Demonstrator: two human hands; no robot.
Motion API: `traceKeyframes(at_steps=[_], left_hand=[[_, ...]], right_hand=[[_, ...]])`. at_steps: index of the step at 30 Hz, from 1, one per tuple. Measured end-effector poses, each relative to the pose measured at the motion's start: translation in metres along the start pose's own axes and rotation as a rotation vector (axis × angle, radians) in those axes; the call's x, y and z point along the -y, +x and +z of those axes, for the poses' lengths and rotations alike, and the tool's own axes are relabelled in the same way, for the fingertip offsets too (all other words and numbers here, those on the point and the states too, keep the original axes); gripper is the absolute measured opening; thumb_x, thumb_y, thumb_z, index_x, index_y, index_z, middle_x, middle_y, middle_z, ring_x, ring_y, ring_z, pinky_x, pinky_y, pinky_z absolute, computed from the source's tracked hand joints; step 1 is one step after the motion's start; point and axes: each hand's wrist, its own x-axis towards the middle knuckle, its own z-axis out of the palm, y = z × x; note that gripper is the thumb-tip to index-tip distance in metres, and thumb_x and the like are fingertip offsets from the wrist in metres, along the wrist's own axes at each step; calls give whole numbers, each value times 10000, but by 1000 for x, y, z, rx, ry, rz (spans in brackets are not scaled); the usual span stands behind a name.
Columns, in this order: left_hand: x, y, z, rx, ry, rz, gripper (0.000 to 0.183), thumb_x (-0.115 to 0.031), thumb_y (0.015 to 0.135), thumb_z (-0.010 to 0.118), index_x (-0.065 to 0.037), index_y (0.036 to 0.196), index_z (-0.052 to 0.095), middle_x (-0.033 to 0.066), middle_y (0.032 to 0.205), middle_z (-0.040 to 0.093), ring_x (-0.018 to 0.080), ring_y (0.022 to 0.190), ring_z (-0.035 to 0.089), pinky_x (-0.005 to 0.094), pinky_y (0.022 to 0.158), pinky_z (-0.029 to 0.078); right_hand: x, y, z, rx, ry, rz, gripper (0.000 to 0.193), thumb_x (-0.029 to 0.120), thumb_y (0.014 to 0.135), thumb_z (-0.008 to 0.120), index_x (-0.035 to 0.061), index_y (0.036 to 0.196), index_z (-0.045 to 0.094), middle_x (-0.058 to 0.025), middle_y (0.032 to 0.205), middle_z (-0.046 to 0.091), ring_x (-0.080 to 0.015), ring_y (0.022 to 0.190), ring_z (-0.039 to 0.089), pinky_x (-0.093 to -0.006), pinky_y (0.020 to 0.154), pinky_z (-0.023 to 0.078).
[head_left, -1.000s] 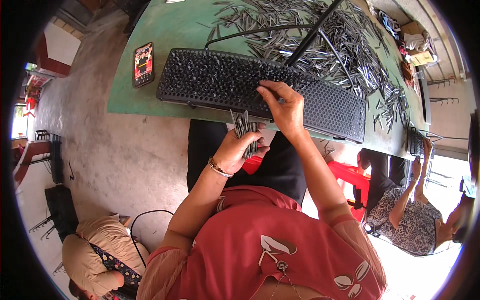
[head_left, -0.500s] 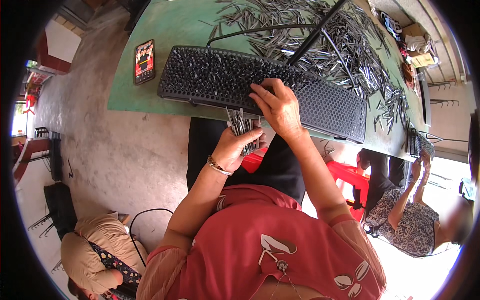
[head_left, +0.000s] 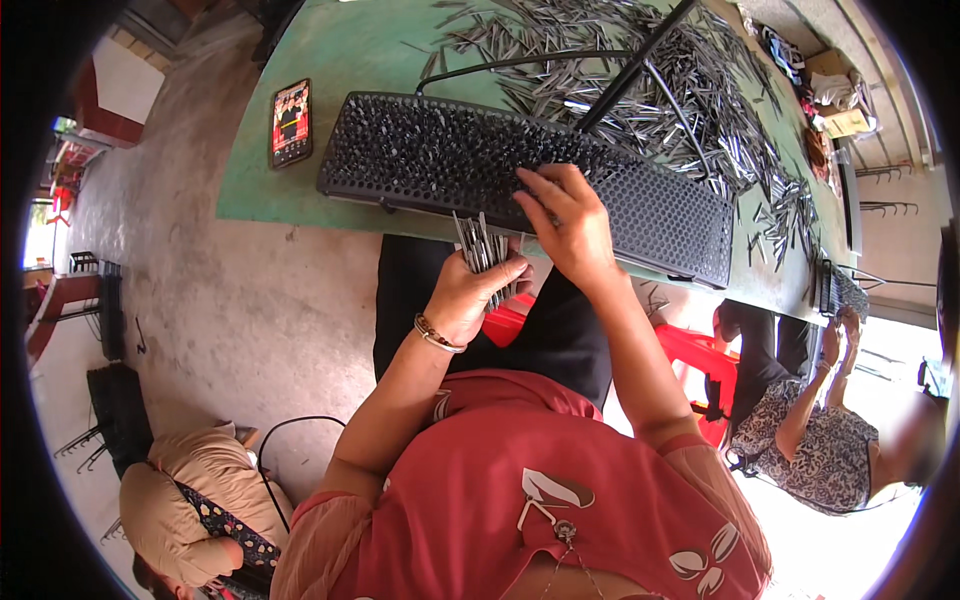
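A bundle of thin grey metal strips [head_left: 484, 250] stands upright in my left hand [head_left: 470, 291], its fingers closed round it just before the table's near edge. Beyond it lies a long black perforated rack [head_left: 665, 222]. Dark slim pieces fill the holes of its left and middle parts, while bare holes show at the right. My right hand [head_left: 573, 228] reaches over the rack's middle, with thumb and forefinger curled toward each other at the last filled holes. Whatever sits between those fingertips is too small to make out.
Loose metal strips [head_left: 690, 110] lie heaped on the green table [head_left: 250, 190]. A phone [head_left: 291, 123] rests left of the rack. A black rod [head_left: 635, 65] slants up behind it. At the right another person's hands [head_left: 842, 335] work at a smaller rack; someone sits at lower left.
My right hand has shifted slightly right and nearer along the rack, its fingers a little more spread. My left hand with the strips stays almost where it was.
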Motion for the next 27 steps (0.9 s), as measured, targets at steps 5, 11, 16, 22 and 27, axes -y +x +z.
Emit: traceKeyframes(at_steps=[5, 11, 16, 22, 27], left_hand=[[-3, 2, 1, 48, 120, 77, 165, -52, 843, 644, -16, 997, 594, 60, 839, 649, 143, 712, 644, 268, 675, 534], [-1, 1, 8, -21, -51, -25, 168, -79, 858, 624, -9, 1008, 600, 63, 905, 637, 142, 750, 627, 320, 701, 563], [6, 3, 0, -5, -96, -130, 180, -69, 862, 605, -20, 1034, 599, 46, 889, 613, 144, 784, 604, 351, 710, 573], [5, 1, 1, 8, -114, -127, 173, -69, 863, 612, -25, 1030, 597, 40, 879, 616, 148, 791, 612, 350, 709, 574], [3, 1, 1, 3, -113, -100, 161, -67, 855, 637, -27, 1005, 593, 43, 876, 622, 154, 796, 625, 349, 704, 574]], right_hand=[[3, -16, -17, 313, 537, 469, 158, 122, 823, 690, -14, 904, 692, -78, 814, 627, -129, 684, 589, -257, 596, 459], [0, -13, -19, 188, 798, 810, 156, 121, 821, 707, -16, 896, 698, -42, 767, 652, -61, 621, 535, -217, 580, 447], [-8, -6, 3, -112, 577, 552, 151, 81, 822, 697, -7, 944, 688, -42, 804, 655, -69, 630, 546, -216, 582, 454], [-13, -7, 15, -103, 335, 279, 162, 49, 789, 694, 7, 945, 684, -114, 860, 667, -197, 735, 639, -258, 662, 497], [-7, -6, 10, -6, 0, 84, 189, 71, 778, 697, 10, 955, 679, -96, 890, 608, -245, 742, 626, -309, 634, 505]])
